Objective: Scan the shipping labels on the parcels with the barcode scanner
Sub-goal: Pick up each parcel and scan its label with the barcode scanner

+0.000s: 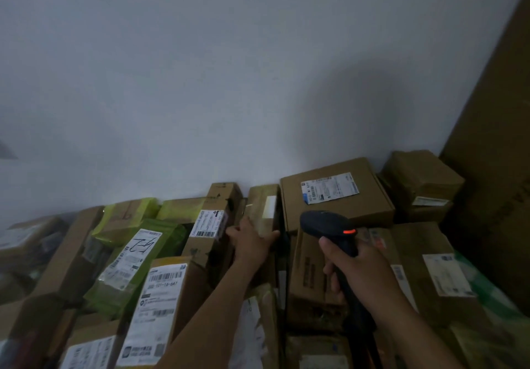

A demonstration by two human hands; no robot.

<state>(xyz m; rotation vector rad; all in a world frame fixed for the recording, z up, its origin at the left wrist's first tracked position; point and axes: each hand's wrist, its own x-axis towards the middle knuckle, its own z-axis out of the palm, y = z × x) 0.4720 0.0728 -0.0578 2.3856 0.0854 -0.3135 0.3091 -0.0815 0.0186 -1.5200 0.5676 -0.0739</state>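
Just to the left of the right hand [358, 271], and a little beyond it, the taped parcel [259, 196] is being grasped at its near end by the left hand [251, 238], fingers curled over one edge and thumb over the other. Its long axis runs away from the person toward the wall [200, 82], and a white label [271, 206] is seen on its upper face, just past the left hand. The barcode scanner [327, 224] is clenched by its handle in the right hand, head raised, an orange light [348, 231] glowing on its side. The head sits just beside the parcel, to its right. By that reading, the coming move turns on the scanner's nose being swung leftward onto the label while the parcel is steadied by the nearer left hand. Whether the window is already aimed there cannot be told. Beyond the scanner a flat box [370, 205] lies label-up, and left of the left hand a narrow box [220, 194] shows a barcode. By count: one scanner, two hands, and more than ten parcels [71, 254] heaped against the wall, the exact number lost to dimness and overlap.
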